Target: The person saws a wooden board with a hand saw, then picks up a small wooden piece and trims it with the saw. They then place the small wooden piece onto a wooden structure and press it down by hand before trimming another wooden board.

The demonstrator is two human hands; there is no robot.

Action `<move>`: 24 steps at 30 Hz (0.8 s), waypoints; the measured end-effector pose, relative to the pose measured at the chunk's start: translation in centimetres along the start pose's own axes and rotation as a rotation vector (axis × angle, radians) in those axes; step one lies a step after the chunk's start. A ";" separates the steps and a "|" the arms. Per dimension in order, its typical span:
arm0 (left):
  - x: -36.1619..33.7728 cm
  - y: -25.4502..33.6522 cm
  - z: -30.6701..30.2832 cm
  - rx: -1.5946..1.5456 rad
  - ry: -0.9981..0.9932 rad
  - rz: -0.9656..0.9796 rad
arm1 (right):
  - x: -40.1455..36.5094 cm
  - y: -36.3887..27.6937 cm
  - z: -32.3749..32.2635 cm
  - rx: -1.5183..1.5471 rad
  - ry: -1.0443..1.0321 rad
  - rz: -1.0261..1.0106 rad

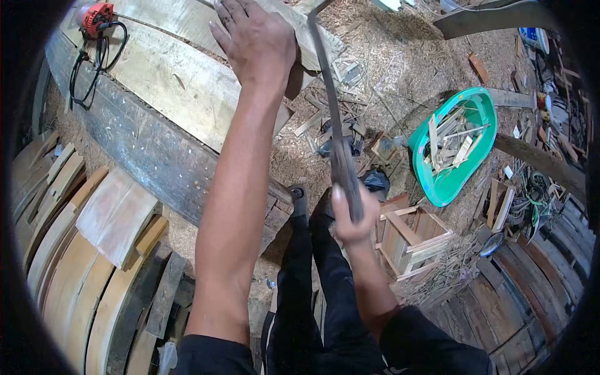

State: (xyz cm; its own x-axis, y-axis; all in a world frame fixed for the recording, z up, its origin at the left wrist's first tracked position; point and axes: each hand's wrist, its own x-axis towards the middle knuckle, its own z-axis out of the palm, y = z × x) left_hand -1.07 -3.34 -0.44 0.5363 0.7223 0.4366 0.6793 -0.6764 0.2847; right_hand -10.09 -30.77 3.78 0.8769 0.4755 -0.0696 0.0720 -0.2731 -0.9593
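My left hand (259, 40) rests on pale wooden boards (169, 81) at the end of the workbench, with its fingers stretched out over the wood. In my right hand (356, 215) is a long, thin dark tool (333, 94), its fingers wrapped round the lower end. The tool rises beside the board ends and bends sharply at its far tip. Motion blurs its grip end, and I cannot tell its exact kind.
A red power tool (97, 20) with a black cable lies on the boards. A green tub (446, 190) of wood scraps stands right, near a small wooden frame (415, 244). Shavings cover the floor. Stacked planks (81, 269) lie left, more timber (531, 294) lower right.
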 end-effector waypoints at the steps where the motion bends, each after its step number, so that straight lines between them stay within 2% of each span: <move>1: -0.2 0.2 0.1 -0.006 0.006 -0.011 | -2.5 0.3 -1.2 -0.055 -0.004 -0.005; 2: 0.1 0.0 0.2 -0.006 0.024 -0.022 | -4.3 1.2 -1.6 -0.052 0.043 -0.028; 4: 0.2 -0.3 0.2 -0.005 0.028 -0.004 | -2.4 0.9 -1.5 -0.045 0.011 -0.082; 6: 0.0 -0.6 0.4 0.059 0.011 0.040 | 2.6 0.3 -0.2 -0.015 -0.034 -0.019; 7: -0.2 -0.9 0.3 0.131 -0.015 0.070 | 3.9 0.7 0.8 0.127 -0.045 0.131; 8: -0.2 -0.9 0.2 0.193 -0.039 0.110 | 2.9 0.9 0.5 0.083 -0.042 0.094; 12: 0.2 -0.1 0.1 -0.009 0.025 0.004 | -3.3 -0.1 -2.2 -0.068 -0.007 -0.020; 14: 0.1 -0.2 0.2 0.002 0.023 -0.003 | -2.9 1.2 -2.9 -0.062 -0.053 -0.056; 17: 0.0 -0.6 0.1 0.023 0.013 0.039 | 3.5 -0.2 0.1 0.053 -0.059 0.115; 21: 0.1 -0.3 0.4 0.016 0.006 -0.014 | -1.9 0.4 -2.2 -0.111 -0.064 -0.053; 24: 0.2 0.3 -0.4 0.006 -0.008 -0.032 | -0.8 -1.0 -1.7 -0.051 0.006 -0.015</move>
State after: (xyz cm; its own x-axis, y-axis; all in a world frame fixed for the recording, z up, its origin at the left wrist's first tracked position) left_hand -1.00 -3.43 0.10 0.5183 0.7446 0.4207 0.6992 -0.6522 0.2929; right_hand -10.06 -32.29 5.30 0.8784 0.4749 -0.0533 0.1095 -0.3085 -0.9449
